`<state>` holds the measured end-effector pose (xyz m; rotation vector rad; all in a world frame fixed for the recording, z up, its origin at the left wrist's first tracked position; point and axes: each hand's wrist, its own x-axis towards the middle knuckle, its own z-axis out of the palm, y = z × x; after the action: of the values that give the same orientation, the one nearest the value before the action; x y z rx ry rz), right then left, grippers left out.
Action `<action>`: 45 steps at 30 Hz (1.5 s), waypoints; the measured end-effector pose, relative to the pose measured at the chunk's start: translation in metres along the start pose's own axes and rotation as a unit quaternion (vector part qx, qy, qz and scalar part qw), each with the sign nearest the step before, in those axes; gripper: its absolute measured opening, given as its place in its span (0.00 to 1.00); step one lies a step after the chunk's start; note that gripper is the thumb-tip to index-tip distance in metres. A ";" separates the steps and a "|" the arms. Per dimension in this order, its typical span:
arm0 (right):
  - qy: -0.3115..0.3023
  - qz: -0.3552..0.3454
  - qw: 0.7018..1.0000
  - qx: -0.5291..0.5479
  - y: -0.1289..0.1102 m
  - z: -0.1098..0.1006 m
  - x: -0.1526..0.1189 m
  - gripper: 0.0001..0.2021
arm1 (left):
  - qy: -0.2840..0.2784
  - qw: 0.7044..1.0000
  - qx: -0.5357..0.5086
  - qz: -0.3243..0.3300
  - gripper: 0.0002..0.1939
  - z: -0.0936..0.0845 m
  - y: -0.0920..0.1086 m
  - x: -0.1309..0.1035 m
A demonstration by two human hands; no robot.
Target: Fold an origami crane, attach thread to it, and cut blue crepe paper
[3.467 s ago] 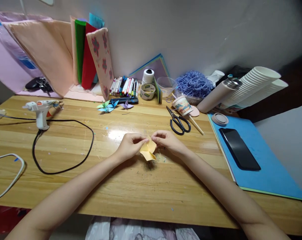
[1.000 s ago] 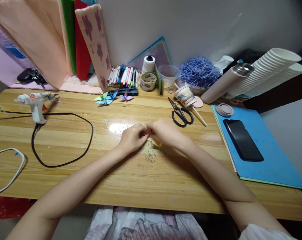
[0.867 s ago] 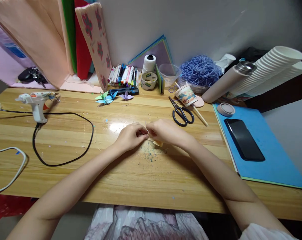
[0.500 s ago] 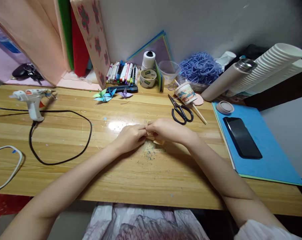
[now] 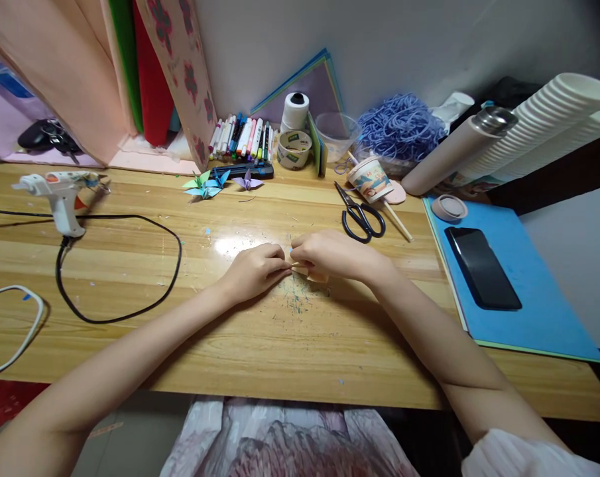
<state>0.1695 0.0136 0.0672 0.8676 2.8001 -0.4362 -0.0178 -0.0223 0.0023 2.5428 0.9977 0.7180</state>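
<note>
A small tan folded piece of paper (image 5: 317, 274) lies between my hands at the middle of the wooden table (image 5: 260, 358), partly covered by them. The fingertips of my left hand (image 5: 260, 268) are pinched on its left end. Curled over it from the other side, my right hand (image 5: 324, 255) has its fingers closed on the paper, with the fingertips partly hidden. Dark blue-green specks and scraps are scattered on the wood just below. Black-handled scissors (image 5: 360, 215) lie beyond my right hand, near a paper cup (image 5: 370, 180) with a wooden stick through it.
A white glue gun (image 5: 63, 199) with a looping black cord is at left. Folded paper cranes (image 5: 205, 185), markers (image 5: 242, 138) and tape (image 5: 294, 149) sit at the back. A phone (image 5: 481, 268) rests on blue sheets (image 5: 543, 291) at right, below a leaning flask (image 5: 459, 149).
My left hand has shifted slightly left, its fingers straighter, so a little gap shows between the hands. The right hand stays over the paper. The whole view has tilted slightly.
</note>
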 end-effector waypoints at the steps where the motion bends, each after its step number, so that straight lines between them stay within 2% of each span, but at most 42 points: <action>1: -0.004 0.000 1.000 0.005 0.000 -0.001 0.000 0.07 | -0.004 1.000 -0.003 0.000 0.10 0.000 0.001 0.001; 4: -0.010 -0.015 1.000 0.025 0.001 -0.002 0.001 0.08 | -0.008 0.999 -0.038 -0.024 0.09 0.002 0.004 0.003; 10: -0.007 -0.040 0.998 0.055 0.005 -0.001 -0.001 0.09 | -0.001 0.976 -0.149 -0.156 0.04 0.005 0.005 0.006; 13: -0.002 -0.043 0.997 0.060 0.007 0.001 -0.001 0.09 | -0.002 0.967 -0.173 -0.185 0.02 0.007 0.005 0.008; 17: 0.003 -0.044 0.997 0.058 0.008 0.003 -0.001 0.08 | -0.008 0.974 -0.161 -0.158 0.04 0.005 0.006 0.009; 22: -0.013 -0.021 0.999 0.035 0.004 -0.001 -0.001 0.09 | -0.025 0.994 -0.071 -0.080 0.07 0.001 0.010 0.008; 28: -0.029 -0.008 1.000 0.011 -0.002 -0.004 0.000 0.08 | -0.046 0.998 0.047 -0.024 0.08 0.000 0.012 0.008; 36: -0.026 0.006 0.999 0.018 -0.003 0.000 0.002 0.09 | -0.075 0.986 0.148 0.014 0.12 0.000 0.016 0.006; 42: -0.043 0.015 0.998 0.035 -0.003 -0.001 0.004 0.08 | -0.063 0.991 0.115 -0.022 0.12 0.002 0.020 0.004; 45: -0.050 0.018 0.998 0.043 -0.003 -0.002 0.005 0.07 | -0.082 0.989 0.122 -0.004 0.12 0.003 0.020 0.006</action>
<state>0.1641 0.0145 0.0684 0.8867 2.6874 -0.5809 -0.0018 -0.0322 0.0110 2.7489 1.0983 0.3957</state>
